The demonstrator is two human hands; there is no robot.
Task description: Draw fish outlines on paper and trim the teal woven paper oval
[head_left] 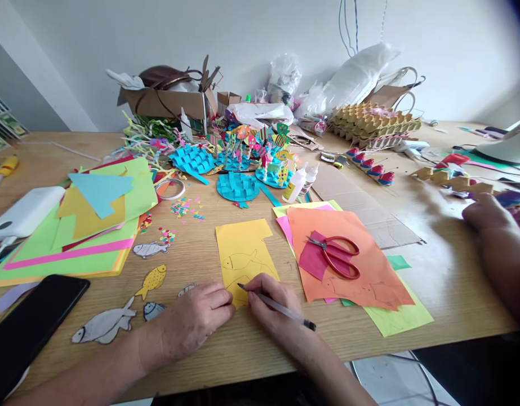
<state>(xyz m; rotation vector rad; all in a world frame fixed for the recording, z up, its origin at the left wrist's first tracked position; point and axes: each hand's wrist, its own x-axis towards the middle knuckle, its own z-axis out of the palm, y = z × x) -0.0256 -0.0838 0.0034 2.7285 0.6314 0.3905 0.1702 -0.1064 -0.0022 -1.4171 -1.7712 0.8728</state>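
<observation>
A yellow paper (243, 239) with fish outlines drawn on it lies on the wooden table. My right hand (274, 304) grips a pen (280, 308), its tip over the lower part of the paper. My left hand (196, 316) rests at the paper's lower left edge, fingers pressed together on it. Left of that hand lie a yellow cut-out fish (152, 281), a large grey fish (105, 324) and smaller grey fish, one partly hidden by the hand. Red-handled scissors (338, 254) rest on orange paper (348, 225) to the right.
A black phone (35, 332) and stacked colored papers (27, 254) lie at left. Glue bottles (296, 183) and blue woven pieces (238, 186) stand further back. Another person's hand (492, 214) is at the right, near egg-carton pieces (454, 180).
</observation>
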